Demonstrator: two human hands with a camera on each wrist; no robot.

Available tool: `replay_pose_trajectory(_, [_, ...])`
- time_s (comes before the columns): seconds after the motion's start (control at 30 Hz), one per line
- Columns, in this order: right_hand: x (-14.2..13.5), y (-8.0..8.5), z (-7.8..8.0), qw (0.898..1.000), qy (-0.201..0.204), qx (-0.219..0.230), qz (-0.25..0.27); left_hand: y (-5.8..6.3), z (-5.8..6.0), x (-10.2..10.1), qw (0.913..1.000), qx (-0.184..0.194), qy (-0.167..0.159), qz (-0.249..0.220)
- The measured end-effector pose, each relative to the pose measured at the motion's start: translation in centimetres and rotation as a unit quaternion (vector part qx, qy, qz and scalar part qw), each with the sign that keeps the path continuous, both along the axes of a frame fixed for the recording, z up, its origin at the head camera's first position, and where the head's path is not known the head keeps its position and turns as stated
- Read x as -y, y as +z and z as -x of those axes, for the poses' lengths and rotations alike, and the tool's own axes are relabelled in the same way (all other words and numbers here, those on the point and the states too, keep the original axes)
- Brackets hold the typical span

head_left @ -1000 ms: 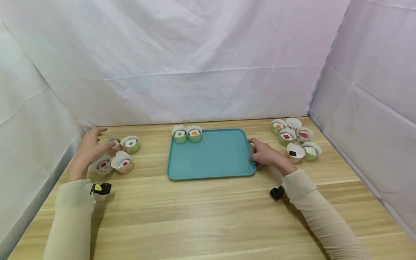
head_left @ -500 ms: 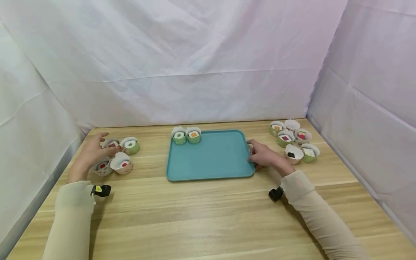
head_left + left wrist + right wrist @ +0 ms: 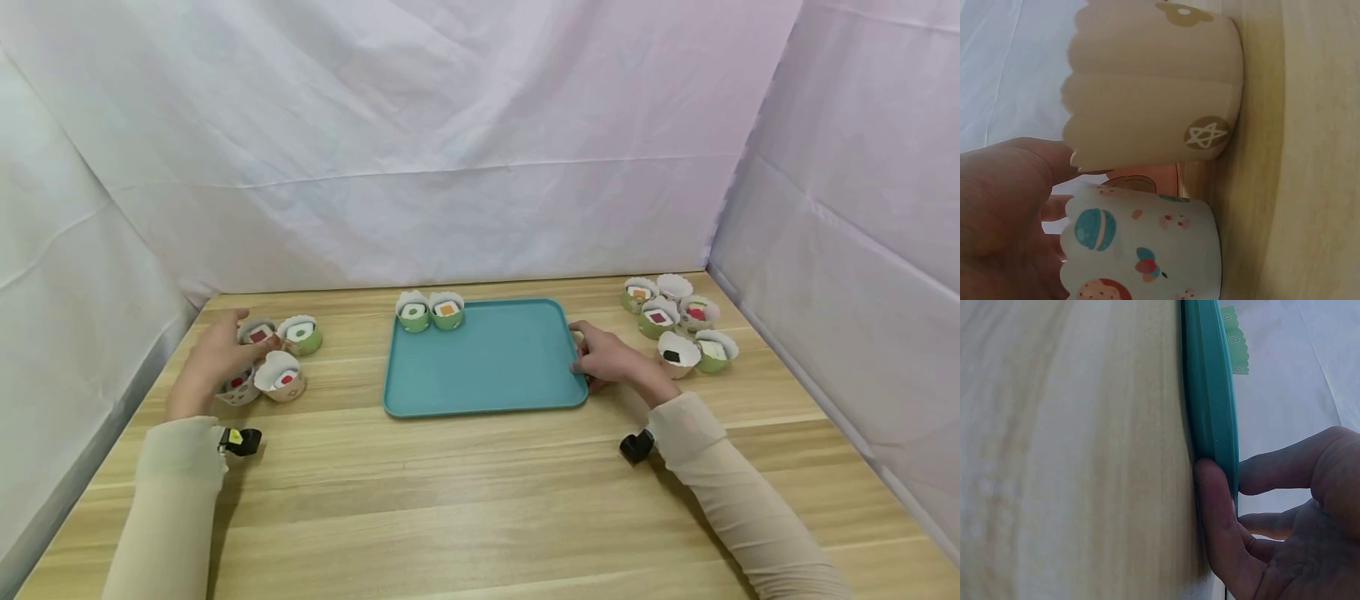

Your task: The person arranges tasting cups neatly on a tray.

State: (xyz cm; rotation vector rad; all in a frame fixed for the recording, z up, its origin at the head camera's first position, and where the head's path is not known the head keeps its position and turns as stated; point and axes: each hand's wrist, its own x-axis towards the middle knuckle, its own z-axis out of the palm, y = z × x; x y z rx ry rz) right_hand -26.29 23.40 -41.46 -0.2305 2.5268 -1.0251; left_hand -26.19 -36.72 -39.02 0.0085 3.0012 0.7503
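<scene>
My left hand (image 3: 217,354) reaches over a small cluster of paper baking cups at the left. Its thumb and fingers curve round the orange-pink baking cup (image 3: 258,333), which holds a white piece with a dark red centre. In the left wrist view, a beige cup (image 3: 1154,81) and a white patterned cup (image 3: 1147,244) stand in front and hide most of that grip. At the middle, my right hand (image 3: 603,354) pinches the right edge of a teal tray (image 3: 480,375). The right wrist view shows fingers above and below the tray rim (image 3: 1213,412).
Two green cups, one with a green-ringed piece (image 3: 412,312) and one with an orange-topped piece (image 3: 447,311), stand in the tray's back left corner. Several more filled cups (image 3: 660,317) cluster at the right. White cloth (image 3: 450,150) hangs behind the wooden table (image 3: 465,500).
The left hand has come down from above the left cluster to the orange-pink cup, its wrist shifting slightly right. The right hand keeps its place on the tray edge.
</scene>
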Motion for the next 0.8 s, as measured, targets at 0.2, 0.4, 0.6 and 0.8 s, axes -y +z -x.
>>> replay_pose_trajectory(0.2, [0.2,0.1,-0.1,1.000,-0.002,0.005,0.003,-0.4,0.1,-0.1,0.9997,-0.010,0.000,0.021])
replay_pose_trajectory(0.4, [0.2,0.1,0.0,1.000,-0.005,0.002,-0.001,-0.8,0.2,0.1,0.9996,-0.011,0.014,0.022])
replay_pose_trajectory(0.6, [0.2,0.3,0.0,1.000,-0.005,0.002,-0.002,-1.0,0.1,0.1,0.9993,-0.003,0.028,0.025])
replay_pose_trajectory(0.8, [0.2,0.1,0.0,1.000,-0.004,-0.001,-0.008,-1.1,0.0,-0.1,0.9991,-0.007,0.034,0.023])
